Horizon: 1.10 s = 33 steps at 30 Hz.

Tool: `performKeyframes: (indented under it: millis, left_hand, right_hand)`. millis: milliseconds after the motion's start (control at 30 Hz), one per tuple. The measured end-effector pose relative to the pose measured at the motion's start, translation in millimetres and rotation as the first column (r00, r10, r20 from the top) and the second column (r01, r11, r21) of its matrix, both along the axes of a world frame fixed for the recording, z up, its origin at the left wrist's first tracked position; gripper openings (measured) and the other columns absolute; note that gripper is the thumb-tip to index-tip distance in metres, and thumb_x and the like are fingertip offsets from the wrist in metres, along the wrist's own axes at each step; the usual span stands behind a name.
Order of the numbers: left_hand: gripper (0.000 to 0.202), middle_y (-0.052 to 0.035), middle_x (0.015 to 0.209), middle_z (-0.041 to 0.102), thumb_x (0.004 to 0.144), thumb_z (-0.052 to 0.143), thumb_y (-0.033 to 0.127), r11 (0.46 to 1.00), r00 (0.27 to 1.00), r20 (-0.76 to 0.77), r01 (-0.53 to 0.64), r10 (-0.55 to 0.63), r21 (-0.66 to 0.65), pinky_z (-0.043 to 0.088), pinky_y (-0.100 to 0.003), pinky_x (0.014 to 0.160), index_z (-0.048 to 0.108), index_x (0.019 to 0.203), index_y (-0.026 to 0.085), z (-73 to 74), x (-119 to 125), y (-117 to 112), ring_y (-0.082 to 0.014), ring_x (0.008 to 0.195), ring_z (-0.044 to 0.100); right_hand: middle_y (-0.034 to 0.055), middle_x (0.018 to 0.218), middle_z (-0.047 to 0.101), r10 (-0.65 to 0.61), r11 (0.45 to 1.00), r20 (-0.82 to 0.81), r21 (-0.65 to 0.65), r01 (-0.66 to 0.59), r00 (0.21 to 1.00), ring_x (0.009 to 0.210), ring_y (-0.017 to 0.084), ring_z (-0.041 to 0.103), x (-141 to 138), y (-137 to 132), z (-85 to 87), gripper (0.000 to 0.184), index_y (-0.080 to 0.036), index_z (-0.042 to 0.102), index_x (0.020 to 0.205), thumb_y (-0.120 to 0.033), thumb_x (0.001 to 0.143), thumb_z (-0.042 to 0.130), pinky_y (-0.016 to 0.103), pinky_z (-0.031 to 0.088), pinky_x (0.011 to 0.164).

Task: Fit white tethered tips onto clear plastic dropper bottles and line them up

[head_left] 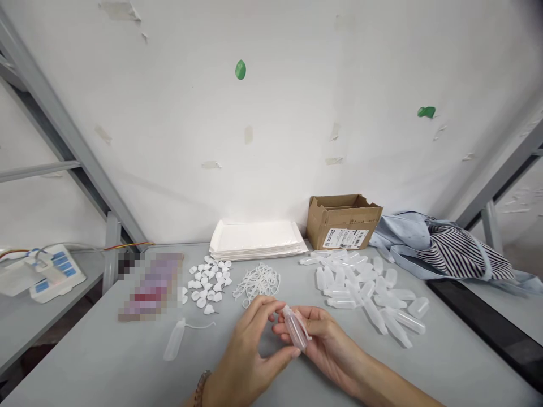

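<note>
Far left of the stack of white trays (pixel 258 240), a single white device with blue labels (pixel 46 277) sits on a side shelf. In front of the stack and to its left, one capped bottle (pixel 175 339) lies on the grey table (pixel 106 362), its thin strap trailing. Just before the stack's left corner spreads one heap of white caps (pixel 207 282), roughly thirty, too crowded for an exact count. Directly in front of the stack is one tangle of white rings (pixel 257 281). Nearer the camera than that, the left hand (pixel 248 353) pinches the tip of the small bottle (pixel 296 329) with its fingertips, thumb at its base, while the right hand (pixel 328 339) curls under it, holding it. That one bottle is clear, slim and tilted, nozzle toward the stack. Right of the stack lie some two dozen empty bottles (pixel 365 288), one cardboard box (pixel 343 220) and one striped cloth (pixel 449 249).
</note>
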<state>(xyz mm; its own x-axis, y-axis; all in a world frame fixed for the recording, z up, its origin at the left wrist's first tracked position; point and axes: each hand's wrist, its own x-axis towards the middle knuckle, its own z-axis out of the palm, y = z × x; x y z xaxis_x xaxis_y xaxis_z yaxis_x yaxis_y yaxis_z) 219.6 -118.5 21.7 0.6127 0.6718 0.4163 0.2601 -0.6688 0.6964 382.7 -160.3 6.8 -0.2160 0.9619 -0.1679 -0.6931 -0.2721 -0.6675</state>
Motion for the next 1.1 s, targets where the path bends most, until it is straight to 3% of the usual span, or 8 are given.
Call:
performKeyframes:
  millis: [200, 400, 767, 967, 1100]
  left_hand:
    - [0.051, -0.0081, 0.106, 0.057, 0.070, 0.072, 0.013, 0.979, 0.999, -0.024, -0.040, 0.045, 0.202, 0.054, -0.036, 0.083, 0.051, 0.116, 0.020, -8.2, -1, -2, -0.0225, 0.097, 0.059]
    - [0.064, -0.0094, 0.108, 0.056, 0.060, 0.080, 0.017, 0.967, 0.993, -0.060, -0.082, 0.099, 0.241, 0.055, -0.039, 0.081, 0.049, 0.116, 0.019, -9.0, -1, -2, -0.0249, 0.097, 0.059]
    - [0.054, -0.0091, 0.099, 0.058, 0.059, 0.075, 0.010, 0.953, 0.994, -0.069, -0.063, 0.087, 0.298, 0.053, -0.041, 0.077, 0.052, 0.108, 0.016, -1.6, 1, -6, -0.0250, 0.089, 0.057]
    - [0.036, -0.0083, 0.098, 0.057, 0.076, 0.066, 0.017, 0.977, 0.999, -0.006, 0.037, -0.037, 0.212, 0.052, -0.036, 0.078, 0.057, 0.111, 0.018, 5.8, -4, -2, -0.0213, 0.091, 0.056]
    - [0.025, -0.0057, 0.087, 0.058, 0.085, 0.051, 0.009, 0.980, 0.990, 0.125, 0.033, -0.059, 0.198, 0.051, -0.030, 0.071, 0.068, 0.100, 0.022, 6.6, -5, 1, -0.0169, 0.081, 0.057]
  right_hand:
    - [0.0117, 0.081, 0.072, 0.012, 1.000, -0.032, 0.024, -0.011, 0.999, 0.077, 0.013, 0.066, -2, 0, 0.1, 0.020, -0.005, 0.073, 0.094, -0.017, 0.079, 0.069, 0.020, 0.048, 0.069]
    - [0.0107, 0.082, 0.071, 0.021, 1.000, -0.043, 0.013, -0.020, 0.999, 0.075, 0.012, 0.065, -5, -1, 1.2, 0.020, -0.004, 0.073, 0.091, -0.018, 0.077, 0.070, 0.019, 0.047, 0.068]
    - [0.0103, 0.080, 0.069, 0.030, 0.999, -0.058, 0.029, -0.028, 0.998, 0.071, 0.011, 0.062, -7, -2, -5.1, 0.021, -0.002, 0.072, 0.092, -0.018, 0.078, 0.069, 0.020, 0.047, 0.073]
    - [0.0047, 0.073, 0.062, 0.031, 0.999, -0.002, 0.026, -0.031, 1.000, 0.061, 0.008, 0.054, -6, -3, 0.9, 0.021, -0.006, 0.072, 0.085, -0.025, 0.078, 0.071, 0.017, 0.042, 0.060]
    - [0.0038, 0.071, 0.061, 0.029, 0.996, 0.075, 0.082, -0.035, 0.997, 0.064, 0.009, 0.053, -8, -6, 6.9, 0.023, -0.008, 0.071, 0.085, -0.030, 0.080, 0.070, 0.019, 0.041, 0.066]
